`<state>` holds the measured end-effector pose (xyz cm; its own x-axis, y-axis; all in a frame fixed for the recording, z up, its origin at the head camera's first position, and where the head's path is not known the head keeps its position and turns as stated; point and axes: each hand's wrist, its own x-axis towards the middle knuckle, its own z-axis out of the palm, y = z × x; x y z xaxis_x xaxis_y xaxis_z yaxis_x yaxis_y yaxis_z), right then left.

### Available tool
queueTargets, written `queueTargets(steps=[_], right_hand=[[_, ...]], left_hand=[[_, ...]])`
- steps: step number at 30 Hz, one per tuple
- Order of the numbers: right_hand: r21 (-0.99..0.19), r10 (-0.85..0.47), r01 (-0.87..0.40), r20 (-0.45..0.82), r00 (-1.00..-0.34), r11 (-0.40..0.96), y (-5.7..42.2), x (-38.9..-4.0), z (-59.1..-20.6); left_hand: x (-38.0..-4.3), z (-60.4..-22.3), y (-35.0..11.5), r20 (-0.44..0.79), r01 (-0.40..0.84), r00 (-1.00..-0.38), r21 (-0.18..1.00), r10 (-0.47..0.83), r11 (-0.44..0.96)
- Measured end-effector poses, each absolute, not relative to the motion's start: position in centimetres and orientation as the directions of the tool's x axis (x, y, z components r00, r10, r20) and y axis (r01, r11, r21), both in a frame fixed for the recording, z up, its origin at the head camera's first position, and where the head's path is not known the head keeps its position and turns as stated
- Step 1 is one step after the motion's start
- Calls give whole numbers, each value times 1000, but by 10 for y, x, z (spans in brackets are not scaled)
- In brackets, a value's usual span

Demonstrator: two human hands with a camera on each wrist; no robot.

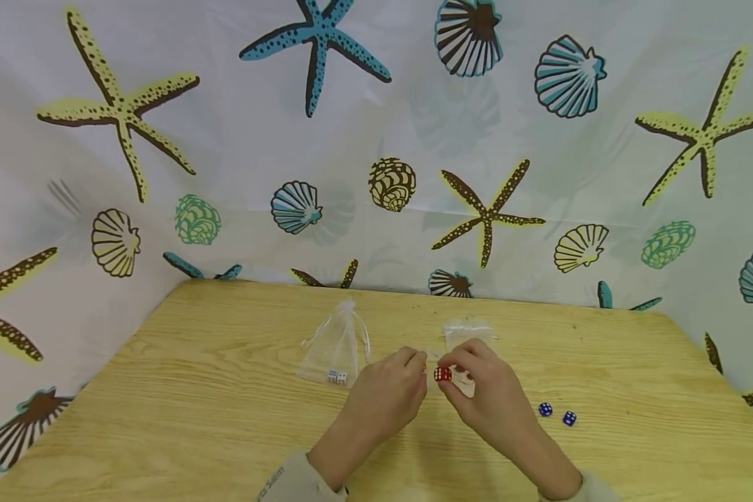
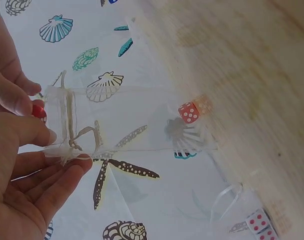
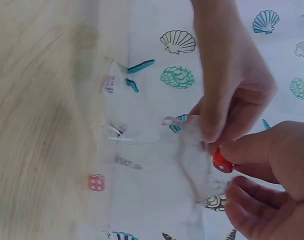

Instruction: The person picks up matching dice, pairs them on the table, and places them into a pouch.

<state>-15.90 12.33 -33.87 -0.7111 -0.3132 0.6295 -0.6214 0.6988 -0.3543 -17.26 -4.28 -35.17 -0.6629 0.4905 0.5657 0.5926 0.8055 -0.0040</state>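
Note:
A sheer white drawstring bag (image 2: 131, 120) hangs from my left hand (image 1: 389, 390), which pinches it by the mouth. One red die with white dots (image 2: 189, 112) lies in its bottom end. My right hand (image 1: 486, 390) holds another red die (image 1: 442, 374) between thumb and fingertips, close beside the bag's mouth. In the right wrist view this second red die (image 3: 223, 161) is partly covered by the fingers. Both hands are near each other above the table, and the head view hides most of the held bag.
Another sheer bag (image 1: 345, 341) with white dice (image 1: 337, 377) in it stands to the left of the hands. Behind the right hand lies a flat sheer bag (image 1: 467, 329). Two blue dice (image 1: 545, 409) sit on the wooden table (image 1: 194, 404) at right. A shell-patterned cloth (image 1: 364, 139) hangs behind.

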Motion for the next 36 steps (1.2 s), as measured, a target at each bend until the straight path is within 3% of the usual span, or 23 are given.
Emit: queueTargets(steps=[6, 15, 21, 28, 36], right_hand=[[-330, -256, -564, 644, -721, 757, 115, -170, -349], [-407, -304, -507, 467, -830, 760, 121, -172, -348], [-403, -362, -536, 433, -826, 742, 130, -173, -344], [-506, -469, -566, 317, -824, 651, 148, -175, -332], [-478, -389, -617, 495, -777, 625, 152, -180, -335]], left_hand=[[-175, -353, -45, 563, 585, -666, -13, 489, 811], [-173, -350, -45, 573, 609, -658, 24, 489, 793], [-174, -350, -45, 544, 604, -680, 35, 492, 796], [-176, -344, -51, 502, 639, -704, 138, 502, 757], [-179, -339, -57, 457, 660, -727, 260, 512, 705]])
